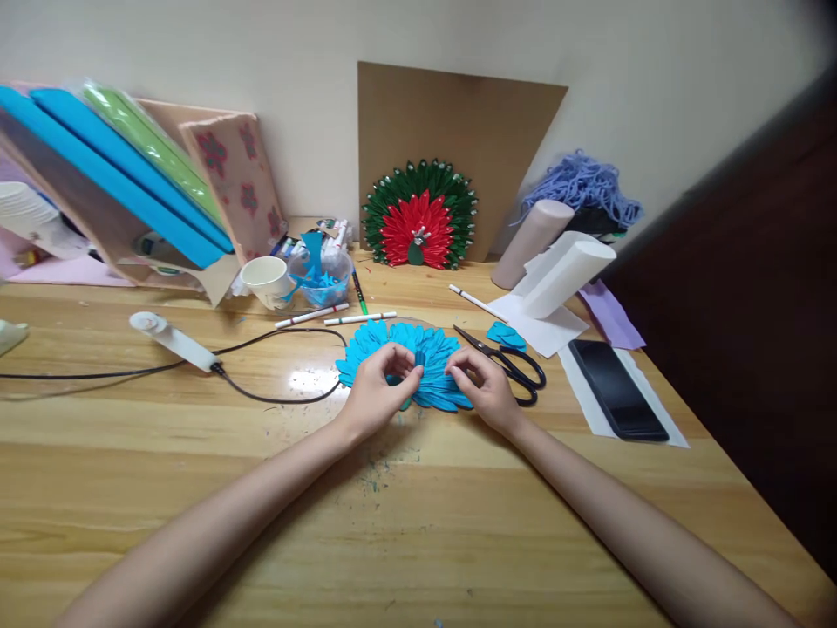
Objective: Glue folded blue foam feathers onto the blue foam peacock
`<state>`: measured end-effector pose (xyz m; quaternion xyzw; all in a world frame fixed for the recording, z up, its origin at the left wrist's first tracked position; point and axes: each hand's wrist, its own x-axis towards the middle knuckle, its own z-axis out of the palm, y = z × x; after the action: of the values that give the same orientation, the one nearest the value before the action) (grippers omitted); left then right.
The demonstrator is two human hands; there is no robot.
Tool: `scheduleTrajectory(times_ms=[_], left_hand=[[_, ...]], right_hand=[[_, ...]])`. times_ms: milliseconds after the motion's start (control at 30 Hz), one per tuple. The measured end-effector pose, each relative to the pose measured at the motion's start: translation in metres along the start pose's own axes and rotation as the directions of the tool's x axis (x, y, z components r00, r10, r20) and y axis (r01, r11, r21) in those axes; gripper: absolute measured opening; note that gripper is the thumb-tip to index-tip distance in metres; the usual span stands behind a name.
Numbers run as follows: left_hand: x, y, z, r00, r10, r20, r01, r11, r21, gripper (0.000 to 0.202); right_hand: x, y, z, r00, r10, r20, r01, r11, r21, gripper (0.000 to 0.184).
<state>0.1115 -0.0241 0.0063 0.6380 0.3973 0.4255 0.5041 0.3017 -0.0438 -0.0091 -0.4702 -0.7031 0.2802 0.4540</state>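
Note:
A fan of layered blue paper petals lies on the table in front of me, partly covered by both hands. My left hand is over its left part, thumb and fingers pinched around a small dark teal piece. Over the right part, my right hand has its thumb and index finger drawn together; whether anything is between them is too small to tell. Black-handled scissors lie partly behind that hand, with loose blue petals just beyond.
A red and green petal fan leans against a brown board. Left stand a paper cup and a plastic tub of blue scraps. A corded white device lies left; a phone and paper rolls are right.

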Motion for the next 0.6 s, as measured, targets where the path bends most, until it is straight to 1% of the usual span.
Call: scheduleTrajectory(times_ms=[67, 167, 233, 300, 367, 433, 533, 600], left_hand=[[-0.008, 0.004, -0.02, 0.999, -0.034, -0.011, 0.034, 0.999, 0.005, 0.016], [-0.024, 0.006, -0.056, 0.993, -0.107, -0.044, 0.107, 0.994, 0.006, 0.018], [-0.036, 0.006, -0.082, 0.985, -0.161, -0.064, 0.161, 0.987, -0.004, 0.02], [-0.049, 0.006, -0.107, 0.974, -0.208, -0.089, 0.208, 0.978, -0.013, 0.023], [-0.06, 0.005, -0.131, 0.958, -0.256, -0.127, 0.255, 0.967, -0.019, 0.025], [-0.071, 0.005, -0.152, 0.941, -0.294, -0.166, 0.295, 0.955, -0.02, 0.026], [-0.087, 0.003, -0.182, 0.922, -0.31, -0.233, 0.313, 0.949, -0.023, 0.026], [-0.097, 0.0, -0.201, 0.908, -0.321, -0.269, 0.328, 0.944, -0.018, 0.027]], right_hand=[[-0.002, -0.002, 0.001, 0.999, -0.037, 0.015, 0.038, 0.999, -0.035, 0.013], [-0.007, -0.008, 0.007, 0.997, -0.075, 0.034, 0.077, 0.996, -0.055, 0.013], [-0.011, -0.015, 0.015, 0.995, -0.076, 0.061, 0.079, 0.996, -0.046, 0.014], [-0.012, -0.025, 0.029, 0.992, -0.047, 0.114, 0.05, 0.999, -0.022, 0.014], [-0.01, -0.037, 0.049, 0.985, 0.001, 0.172, -0.003, 1.0, 0.013, 0.016], [-0.002, -0.05, 0.074, 0.97, 0.061, 0.236, -0.077, 0.995, 0.057, 0.018], [0.018, -0.069, 0.124, 0.933, 0.124, 0.337, -0.181, 0.973, 0.142, 0.015], [0.035, -0.079, 0.161, 0.919, 0.125, 0.373, -0.189, 0.972, 0.142, 0.015]])
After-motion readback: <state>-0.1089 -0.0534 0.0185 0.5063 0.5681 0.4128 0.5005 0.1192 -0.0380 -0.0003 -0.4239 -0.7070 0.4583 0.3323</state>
